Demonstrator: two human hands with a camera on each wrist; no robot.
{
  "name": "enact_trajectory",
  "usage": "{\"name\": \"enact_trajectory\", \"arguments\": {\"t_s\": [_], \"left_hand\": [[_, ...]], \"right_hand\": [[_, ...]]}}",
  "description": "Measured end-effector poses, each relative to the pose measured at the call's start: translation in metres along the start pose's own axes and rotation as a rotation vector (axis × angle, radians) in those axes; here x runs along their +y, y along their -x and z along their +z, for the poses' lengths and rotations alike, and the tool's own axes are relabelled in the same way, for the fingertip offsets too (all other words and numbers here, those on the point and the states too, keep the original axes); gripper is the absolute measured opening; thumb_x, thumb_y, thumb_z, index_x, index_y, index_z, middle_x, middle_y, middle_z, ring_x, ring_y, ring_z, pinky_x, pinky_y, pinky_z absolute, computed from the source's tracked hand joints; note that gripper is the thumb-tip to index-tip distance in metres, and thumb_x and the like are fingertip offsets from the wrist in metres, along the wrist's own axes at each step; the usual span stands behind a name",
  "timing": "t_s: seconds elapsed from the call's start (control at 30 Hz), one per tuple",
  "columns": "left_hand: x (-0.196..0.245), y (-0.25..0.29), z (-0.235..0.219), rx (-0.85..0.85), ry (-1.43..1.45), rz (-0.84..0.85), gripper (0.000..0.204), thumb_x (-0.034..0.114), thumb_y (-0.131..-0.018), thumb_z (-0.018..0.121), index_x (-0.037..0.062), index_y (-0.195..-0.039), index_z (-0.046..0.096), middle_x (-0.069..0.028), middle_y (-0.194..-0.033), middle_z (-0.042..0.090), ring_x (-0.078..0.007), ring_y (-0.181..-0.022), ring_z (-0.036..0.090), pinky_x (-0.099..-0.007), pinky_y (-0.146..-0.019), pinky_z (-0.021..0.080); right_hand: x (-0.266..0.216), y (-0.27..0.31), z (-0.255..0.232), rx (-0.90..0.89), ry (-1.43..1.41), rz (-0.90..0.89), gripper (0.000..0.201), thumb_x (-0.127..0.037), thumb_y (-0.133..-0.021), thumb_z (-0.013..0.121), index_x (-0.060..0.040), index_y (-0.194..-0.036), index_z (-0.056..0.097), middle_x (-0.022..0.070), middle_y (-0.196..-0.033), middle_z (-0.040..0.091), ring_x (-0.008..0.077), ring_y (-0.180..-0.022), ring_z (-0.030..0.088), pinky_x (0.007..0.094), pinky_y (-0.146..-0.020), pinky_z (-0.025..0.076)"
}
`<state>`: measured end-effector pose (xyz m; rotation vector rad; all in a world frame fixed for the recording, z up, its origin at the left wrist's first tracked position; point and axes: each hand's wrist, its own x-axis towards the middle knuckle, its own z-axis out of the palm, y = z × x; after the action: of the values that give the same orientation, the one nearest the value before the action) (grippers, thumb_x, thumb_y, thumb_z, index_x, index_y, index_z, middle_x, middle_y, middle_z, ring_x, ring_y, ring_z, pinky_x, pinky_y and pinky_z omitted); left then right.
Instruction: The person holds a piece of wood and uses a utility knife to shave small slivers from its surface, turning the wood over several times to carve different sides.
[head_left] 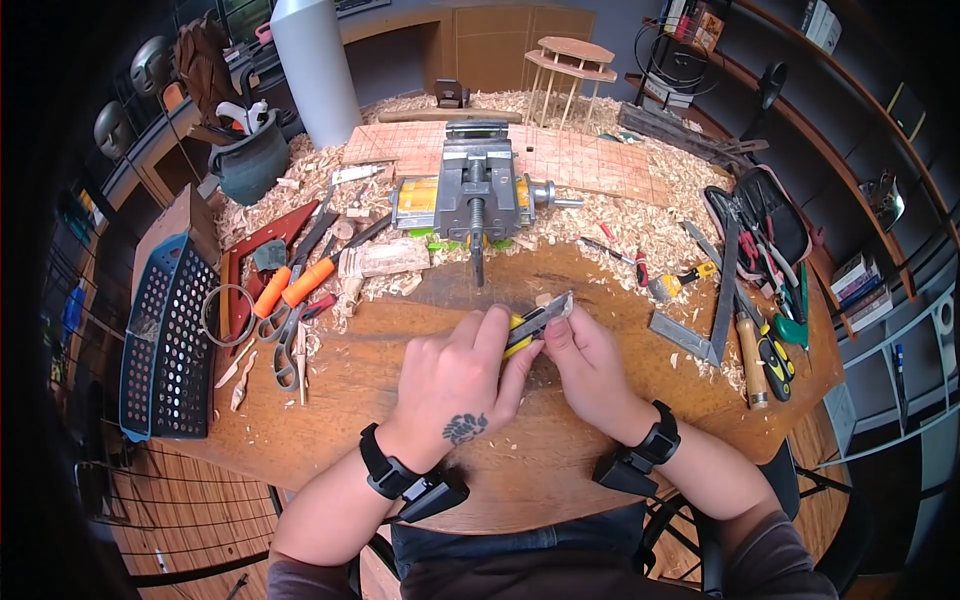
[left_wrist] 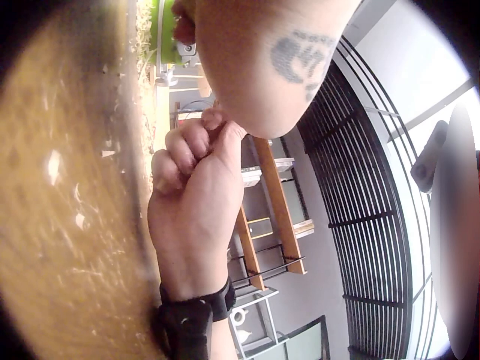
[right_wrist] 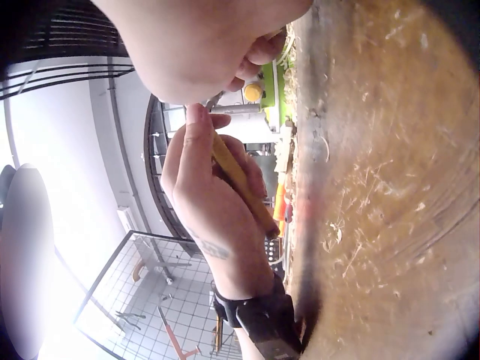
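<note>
My left hand (head_left: 450, 365), with a dark tattoo near the wrist, grips a yellow and black utility knife (head_left: 522, 335) above the bench. The knife slants up to the right, its grey metal end pointing away from me. In the right wrist view the yellow handle (right_wrist: 238, 178) runs across the left palm, under the fingers. My right hand (head_left: 592, 365) pinches around the knife's front end, thumb along its near side. Its fingers look curled in the left wrist view, where the left forearm covers the knife. What lies under the right fingertips is partly hidden.
Ahead stands a metal vise (head_left: 480, 185) among wood shavings. On the left lie orange-handled tools (head_left: 308, 283), scissors (head_left: 287, 360) and a blue perforated basket (head_left: 165, 330). To the right are a metal square (head_left: 722, 300), a wooden-handled tool (head_left: 750, 360) and a tool pouch (head_left: 770, 215).
</note>
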<state>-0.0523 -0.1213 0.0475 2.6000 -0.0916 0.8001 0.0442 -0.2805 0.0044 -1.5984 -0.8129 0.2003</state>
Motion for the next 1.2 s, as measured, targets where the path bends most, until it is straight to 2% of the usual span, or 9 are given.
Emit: {"name": "enact_trajectory", "arguments": {"t_s": [0.27,0.4,0.57,0.7,0.9,0.97,1.0,1.07,1.2], "left_hand": [[0.001,0.000,-0.001,-0.005,0.001,-0.005,0.028,0.024,-0.091,0.076,0.0014,-0.099,0.063,-0.0181,-0.079,0.067,-0.0385,-0.063,0.067,-0.0440,-0.053,0.052],[0.003,0.000,-0.003,-0.009,0.005,-0.011,0.028,0.024,-0.091,0.076,0.0009,-0.099,0.063,-0.0185,-0.080,0.067,-0.0391,-0.064,0.067,-0.0444,-0.054,0.052],[0.005,0.001,-0.001,0.018,-0.011,-0.043,0.028,0.024,-0.091,0.076,0.0005,-0.099,0.063,-0.0191,-0.081,0.067,-0.0397,-0.065,0.067,-0.0450,-0.054,0.052],[0.004,0.001,-0.001,0.008,-0.013,-0.061,0.028,0.025,-0.092,0.076,0.0006,-0.100,0.063,-0.0187,-0.081,0.068,-0.0399,-0.066,0.068,-0.0453,-0.054,0.052],[0.000,0.001,0.000,-0.032,-0.007,-0.047,0.029,0.026,-0.093,0.075,0.0015,-0.103,0.064,-0.0187,-0.081,0.068,-0.0394,-0.066,0.068,-0.0455,-0.054,0.052],[0.000,0.001,0.001,-0.036,-0.003,-0.041,0.029,0.026,-0.092,0.075,0.0017,-0.103,0.064,-0.0188,-0.081,0.068,-0.0392,-0.066,0.068,-0.0455,-0.054,0.052],[0.000,0.001,0.001,-0.031,0.005,-0.031,0.029,0.026,-0.092,0.075,0.0018,-0.103,0.065,-0.0187,-0.080,0.068,-0.0390,-0.065,0.069,-0.0453,-0.054,0.052],[-0.001,0.001,0.001,-0.026,0.012,-0.021,0.029,0.026,-0.092,0.075,0.0019,-0.104,0.065,-0.0187,-0.080,0.068,-0.0388,-0.065,0.069,-0.0451,-0.054,0.052],[-0.001,0.001,0.000,-0.038,0.009,-0.009,0.029,0.026,-0.092,0.076,0.0017,-0.104,0.065,-0.0183,-0.079,0.068,-0.0386,-0.064,0.069,-0.0447,-0.054,0.052]], "right_hand": [[0.000,0.000,-0.002,-0.019,-0.014,0.074,0.039,-0.036,-0.112,0.052,0.0004,-0.119,0.064,0.0098,-0.096,0.073,0.0154,-0.090,0.069,0.0321,-0.080,0.053],[-0.006,-0.001,0.000,0.002,-0.003,0.047,0.038,-0.036,-0.111,0.053,0.0003,-0.117,0.064,0.0093,-0.094,0.073,0.0142,-0.089,0.069,0.0318,-0.079,0.053],[-0.004,-0.001,-0.003,0.026,0.014,0.085,0.036,-0.035,-0.111,0.055,0.0001,-0.104,0.063,0.0071,-0.079,0.065,0.0121,-0.074,0.058,0.0323,-0.070,0.049],[-0.002,-0.003,-0.001,0.033,0.004,0.044,0.036,-0.034,-0.112,0.054,-0.0005,-0.099,0.061,0.0057,-0.076,0.060,0.0124,-0.071,0.053,0.0326,-0.068,0.046],[0.008,-0.001,0.002,0.036,-0.165,0.029,0.047,-0.042,-0.115,0.040,0.0001,-0.118,0.060,0.0079,-0.093,0.061,0.0127,-0.082,0.055,0.0315,-0.074,0.047],[0.000,0.001,-0.005,-0.091,-0.120,0.157,0.052,-0.044,-0.115,0.034,0.0002,-0.133,0.055,0.0077,-0.100,0.061,0.0127,-0.084,0.054,0.0304,-0.077,0.047],[-0.002,0.001,-0.004,-0.090,-0.120,0.159,0.052,-0.044,-0.115,0.034,0.0002,-0.133,0.055,0.0077,-0.100,0.061,0.0127,-0.084,0.054,0.0304,-0.077,0.047],[-0.004,0.001,-0.002,-0.119,-0.247,0.163,0.048,-0.043,-0.116,0.032,-0.0080,-0.146,0.044,-0.0047,-0.095,0.045,0.0042,-0.079,0.037,0.0204,-0.070,0.034],[-0.005,0.002,-0.004,-0.122,-0.222,0.165,0.048,-0.044,-0.116,0.033,-0.0085,-0.147,0.043,-0.0058,-0.093,0.042,0.0041,-0.078,0.034,0.0208,-0.068,0.032]]}}
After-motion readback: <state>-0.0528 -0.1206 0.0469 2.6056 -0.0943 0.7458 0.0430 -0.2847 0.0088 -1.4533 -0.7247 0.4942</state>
